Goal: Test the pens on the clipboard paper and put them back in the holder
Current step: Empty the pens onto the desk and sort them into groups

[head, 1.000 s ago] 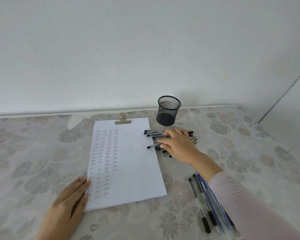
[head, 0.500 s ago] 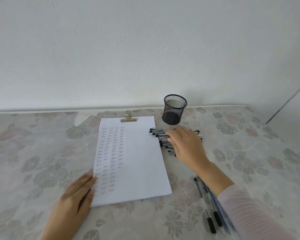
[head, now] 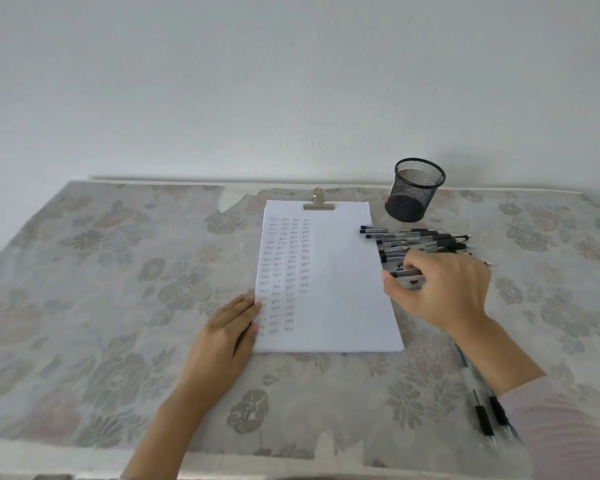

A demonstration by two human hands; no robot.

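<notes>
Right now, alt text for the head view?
Right hand pinches a pen from the pile beside the clipboard paper; left hand rests flat on the paper's left edge. A mesh holder stands behind the pile.

floral tablecloth (head: 118, 306) | notch in its far edge | plain white wall (head: 291, 81) behind

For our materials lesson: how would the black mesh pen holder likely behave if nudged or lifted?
The mesh holder looks empty and open-weave, so probably light. Pushed near its rim, it may tip; its round wall would then likely roll.
</notes>
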